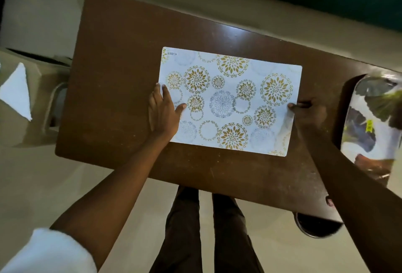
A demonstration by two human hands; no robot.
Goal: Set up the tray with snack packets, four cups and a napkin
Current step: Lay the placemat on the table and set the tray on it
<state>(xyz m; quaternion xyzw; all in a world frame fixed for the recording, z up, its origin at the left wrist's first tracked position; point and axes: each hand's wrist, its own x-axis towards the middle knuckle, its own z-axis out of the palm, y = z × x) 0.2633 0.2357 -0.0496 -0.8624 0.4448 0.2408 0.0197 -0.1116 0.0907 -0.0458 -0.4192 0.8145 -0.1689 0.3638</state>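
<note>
A white placemat [228,101] with gold and blue floral circles lies flat on the brown table [113,81]. My left hand [162,112] rests flat on the mat's left edge, fingers straight. My right hand [304,110] pinches the mat's right edge, thumb on top. A tray [348,103] with a printed leafy picture sits at the table's right end. A folded white napkin [16,92] lies on a grey surface to the left. No snack packets or cups can be made out.
A dark round steel vessel [315,227] sits low by the table's near right corner. A grey stand [39,90] is left of the table. My legs [206,229] are against the table's near edge, over a pale floor.
</note>
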